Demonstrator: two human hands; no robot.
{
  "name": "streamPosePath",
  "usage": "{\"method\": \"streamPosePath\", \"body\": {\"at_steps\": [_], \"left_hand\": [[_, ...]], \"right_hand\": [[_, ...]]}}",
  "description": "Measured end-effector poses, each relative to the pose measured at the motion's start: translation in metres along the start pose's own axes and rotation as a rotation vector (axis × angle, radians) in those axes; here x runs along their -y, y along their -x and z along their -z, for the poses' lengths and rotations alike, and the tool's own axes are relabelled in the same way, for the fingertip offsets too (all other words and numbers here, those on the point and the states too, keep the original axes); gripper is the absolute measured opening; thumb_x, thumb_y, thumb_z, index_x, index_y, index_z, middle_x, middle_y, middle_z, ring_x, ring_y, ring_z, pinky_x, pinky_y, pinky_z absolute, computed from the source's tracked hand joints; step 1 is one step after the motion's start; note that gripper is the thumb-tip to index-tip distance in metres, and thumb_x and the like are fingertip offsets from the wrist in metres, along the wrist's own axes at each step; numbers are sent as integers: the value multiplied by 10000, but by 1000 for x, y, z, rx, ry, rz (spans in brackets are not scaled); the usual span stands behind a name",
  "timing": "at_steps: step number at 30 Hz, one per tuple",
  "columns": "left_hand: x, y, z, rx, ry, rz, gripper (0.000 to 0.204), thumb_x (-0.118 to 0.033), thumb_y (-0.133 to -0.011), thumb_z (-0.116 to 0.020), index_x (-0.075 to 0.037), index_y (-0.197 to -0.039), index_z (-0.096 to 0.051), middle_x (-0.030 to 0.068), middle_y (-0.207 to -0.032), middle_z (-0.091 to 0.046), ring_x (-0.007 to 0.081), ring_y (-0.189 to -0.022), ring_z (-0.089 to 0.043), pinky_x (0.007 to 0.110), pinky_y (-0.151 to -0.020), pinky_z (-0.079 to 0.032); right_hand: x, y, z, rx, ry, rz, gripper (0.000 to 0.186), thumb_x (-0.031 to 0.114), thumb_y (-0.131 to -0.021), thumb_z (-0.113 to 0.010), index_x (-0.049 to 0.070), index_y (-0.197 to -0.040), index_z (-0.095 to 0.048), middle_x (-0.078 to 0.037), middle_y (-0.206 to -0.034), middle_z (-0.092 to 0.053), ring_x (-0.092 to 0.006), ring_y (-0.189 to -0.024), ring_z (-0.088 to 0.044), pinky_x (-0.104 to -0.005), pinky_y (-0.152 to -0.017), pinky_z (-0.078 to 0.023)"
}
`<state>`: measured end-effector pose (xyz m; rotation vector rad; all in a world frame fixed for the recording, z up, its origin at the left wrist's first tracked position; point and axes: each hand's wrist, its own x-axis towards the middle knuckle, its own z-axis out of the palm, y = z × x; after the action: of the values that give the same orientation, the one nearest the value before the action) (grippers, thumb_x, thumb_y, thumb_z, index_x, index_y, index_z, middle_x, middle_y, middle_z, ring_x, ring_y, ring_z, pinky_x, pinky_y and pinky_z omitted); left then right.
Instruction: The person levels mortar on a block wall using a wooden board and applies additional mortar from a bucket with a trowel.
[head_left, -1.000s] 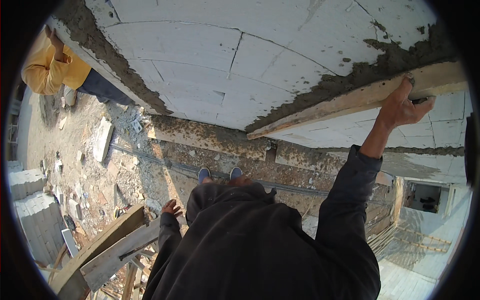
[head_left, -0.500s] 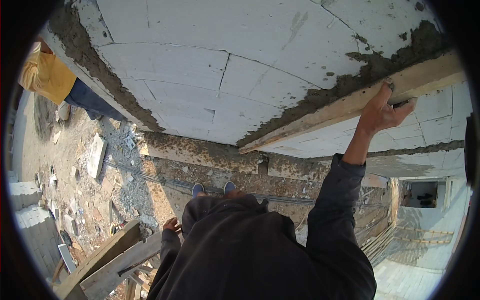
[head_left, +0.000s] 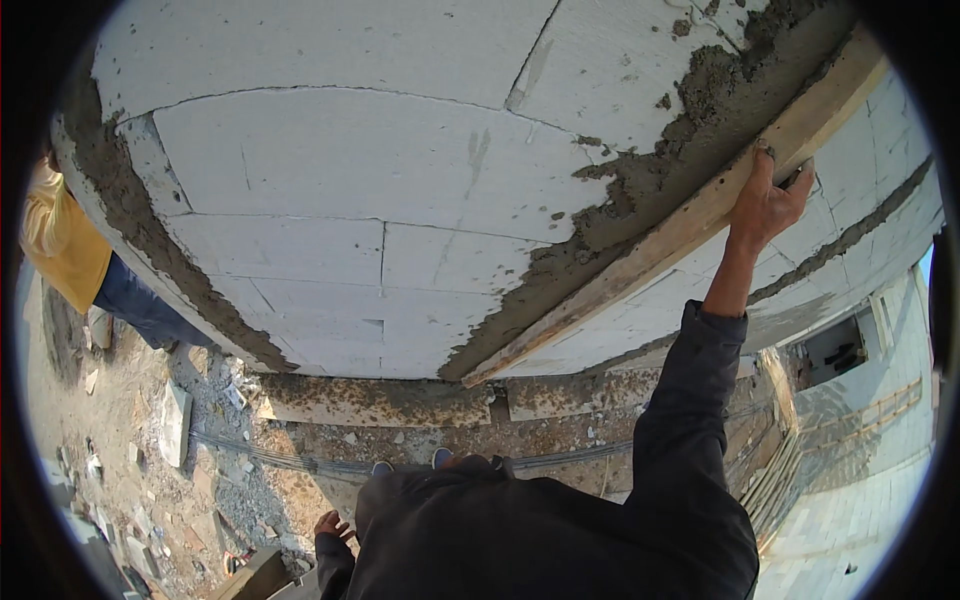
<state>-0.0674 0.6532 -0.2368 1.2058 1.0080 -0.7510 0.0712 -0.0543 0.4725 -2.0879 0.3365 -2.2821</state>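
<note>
My right hand (head_left: 768, 200) reaches up and grips the edge of a long wooden plank (head_left: 640, 270) that lies slanted against a wall of white blocks (head_left: 330, 180). Grey mortar (head_left: 640, 180) is smeared along the plank's upper side. My left hand (head_left: 334, 524) hangs low beside my dark jacket with its fingers loosely apart and nothing in it. Just below it lies a wooden beam (head_left: 255, 577). My shoes (head_left: 440, 458) show at the foot of the wall.
Another person in a yellow top and blue trousers (head_left: 70, 250) stands at the left by the wall's end. Rubble, block pieces (head_left: 175, 420) and a thin cable (head_left: 270, 458) cover the ground. A dark opening (head_left: 835, 350) sits at the right.
The view has swung closer to the wall, so the plank looks steeper. My right hand stays on the plank. My left hand has dropped lower in the picture.
</note>
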Motion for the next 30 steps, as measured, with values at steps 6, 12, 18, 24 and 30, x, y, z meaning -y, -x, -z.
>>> {"method": "streamPosePath", "body": {"at_steps": [6,12,18,24,30], "left_hand": [[9,11,11,73,-49,-43,426,-312,-939,-748,-140,-1311,-632,98,-1148,-640,363,-877,-680,553,-650,-602],[-21,0,-21,89,-226,-27,428,-307,-950,-731,-140,-1328,-618,101,-1152,-640,365,-890,-679,560,-666,-602],[-130,-26,-96,137,-279,-136,431,-308,-960,-717,-141,-1340,-606,108,-1172,-636,369,-907,-679,565,-686,-600],[-178,5,-117,168,-279,-195,433,-310,-969,-703,-142,-1353,-593,114,-1191,-632,373,-925,-678,570,-707,-598],[-181,-23,-134,216,-323,-181,435,-312,-979,-689,-143,-1365,-580,120,-1210,-628,378,-943,-677,576,-727,-596]], "right_hand": [[24,68,-7,39,-98,-86,632,91,-873,-730,-83,-1428,-483,-261,-1246,-649,-313,-1056,-675,-402,-900,-553],[38,146,-6,100,17,-54,689,98,-900,-741,-122,-1464,-411,-349,-1319,-592,-437,-1124,-669,-451,-923,-552],[59,97,-12,4,-46,-72,693,58,-860,-729,-87,-1470,-435,-300,-1195,-678,-399,-1015,-730,-419,-847,-578],[44,-11,-7,-46,14,-39,684,139,-851,-717,-71,-1455,-475,-290,-1234,-677,-428,-1033,-714,-432,-882,-567],[29,-80,12,41,43,-118,700,136,-837,-731,-81,-1452,-476,-309,-1249,-667,-430,-1075,-703,-425,-907,-556]]}}
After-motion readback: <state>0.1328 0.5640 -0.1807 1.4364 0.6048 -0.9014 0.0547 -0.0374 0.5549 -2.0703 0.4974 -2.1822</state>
